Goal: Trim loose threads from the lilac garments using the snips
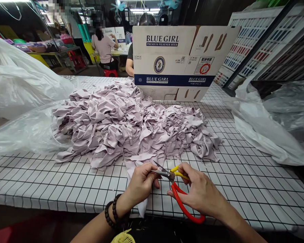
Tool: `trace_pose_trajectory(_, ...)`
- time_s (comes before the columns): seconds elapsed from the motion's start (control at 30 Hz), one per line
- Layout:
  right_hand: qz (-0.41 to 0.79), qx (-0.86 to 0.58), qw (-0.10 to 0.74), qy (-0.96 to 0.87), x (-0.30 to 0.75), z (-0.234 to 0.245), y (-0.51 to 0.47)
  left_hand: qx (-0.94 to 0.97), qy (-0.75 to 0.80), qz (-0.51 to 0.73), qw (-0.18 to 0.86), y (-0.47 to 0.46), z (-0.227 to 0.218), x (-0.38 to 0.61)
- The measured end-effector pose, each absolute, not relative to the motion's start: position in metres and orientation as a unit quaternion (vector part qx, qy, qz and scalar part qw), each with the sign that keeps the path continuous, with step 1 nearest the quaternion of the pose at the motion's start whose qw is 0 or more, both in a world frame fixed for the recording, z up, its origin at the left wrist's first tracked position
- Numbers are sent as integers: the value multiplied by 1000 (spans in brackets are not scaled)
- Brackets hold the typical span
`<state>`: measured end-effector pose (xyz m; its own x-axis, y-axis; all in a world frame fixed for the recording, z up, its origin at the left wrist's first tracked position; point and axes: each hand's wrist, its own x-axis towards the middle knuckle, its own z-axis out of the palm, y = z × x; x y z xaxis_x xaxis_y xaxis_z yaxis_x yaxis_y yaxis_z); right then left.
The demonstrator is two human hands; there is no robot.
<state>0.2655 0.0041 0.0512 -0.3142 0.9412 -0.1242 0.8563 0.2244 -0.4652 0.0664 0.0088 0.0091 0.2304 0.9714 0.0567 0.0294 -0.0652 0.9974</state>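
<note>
My left hand pinches the edge of a pale mauve fabric piece that hangs down over the near side of the table. In my right hand is a pair of scissors with one red and one yellow handle. Their blades stand parted, the tips right beside my left fingers and the cloth. Whether the blades touch the fabric I cannot tell. Just beyond both hands lies a large heap of mauve fabric pieces.
A white beer carton stands behind the heap on the checked tablecloth. Clear plastic bags lie at the left, a white plastic bag at the right. Beyond are a shutter-like rack and a seated person.
</note>
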Motion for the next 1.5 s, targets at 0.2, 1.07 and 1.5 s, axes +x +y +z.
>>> trace_pose_trajectory(0.2,214,-578,97,-781,263,57,4,563,432,444,547,7,12,66)
trace_pose_trajectory(1.07,266,-562,126,-773,260,49,7,518,423,463,582,6,11,64)
trace_pose_trajectory(1.5,288,-550,141,-771,264,47,8,528,429,449,579,5,16,62)
